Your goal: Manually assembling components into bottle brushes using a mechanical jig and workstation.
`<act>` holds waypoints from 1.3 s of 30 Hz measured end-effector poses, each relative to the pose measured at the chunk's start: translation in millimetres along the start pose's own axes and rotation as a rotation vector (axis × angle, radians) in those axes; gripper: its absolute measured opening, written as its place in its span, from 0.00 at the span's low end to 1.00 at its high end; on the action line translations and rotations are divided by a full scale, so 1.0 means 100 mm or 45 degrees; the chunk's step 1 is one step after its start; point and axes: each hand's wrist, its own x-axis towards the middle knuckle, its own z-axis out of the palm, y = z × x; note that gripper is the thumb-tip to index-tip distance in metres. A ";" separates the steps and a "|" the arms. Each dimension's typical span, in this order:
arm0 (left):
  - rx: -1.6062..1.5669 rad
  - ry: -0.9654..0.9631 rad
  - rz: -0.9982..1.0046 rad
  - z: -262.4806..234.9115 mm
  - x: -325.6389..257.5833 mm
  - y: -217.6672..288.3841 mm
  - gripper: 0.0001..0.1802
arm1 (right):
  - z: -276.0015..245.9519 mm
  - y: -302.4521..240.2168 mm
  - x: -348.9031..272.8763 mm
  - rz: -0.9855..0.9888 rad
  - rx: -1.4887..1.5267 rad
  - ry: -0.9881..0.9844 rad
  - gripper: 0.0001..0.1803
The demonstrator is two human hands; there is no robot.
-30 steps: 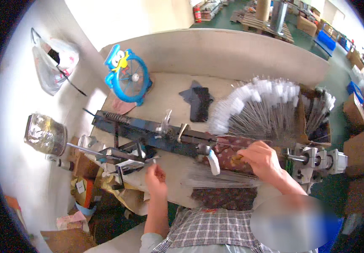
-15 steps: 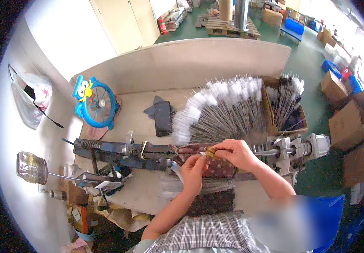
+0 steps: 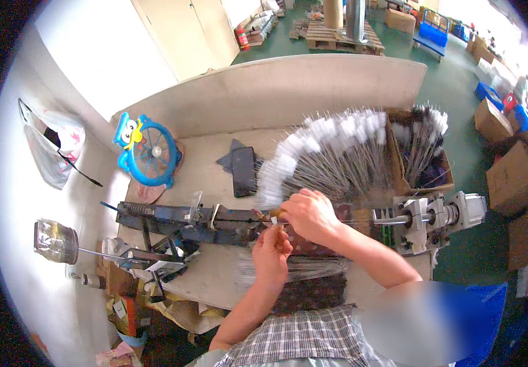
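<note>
Bright daylight, glare upper right, strong fisheye bending, dark vignetted corners.

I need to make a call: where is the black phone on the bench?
In the head view the black phone lies flat on the table, left of the fanned wires, right of the blue fan.

Both forearms rise from the lower edge to frame centre; left hand [image 3: 271, 246] pinches with raised fingertips, right hand [image 3: 310, 214] curls knuckles-up just above it.
</note>
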 end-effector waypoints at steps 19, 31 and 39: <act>-0.229 -0.142 -0.014 -0.03 -0.01 0.03 0.19 | 0.09 -0.41 -0.09 0.039 -0.028 0.154 0.18; -0.141 -0.050 0.179 0.03 0.01 -0.08 0.04 | -0.02 -0.18 -0.23 -0.126 -0.029 0.301 0.14; -0.140 -0.025 0.179 0.03 0.00 -0.07 0.03 | -0.01 -0.22 -0.19 -0.127 0.096 0.245 0.14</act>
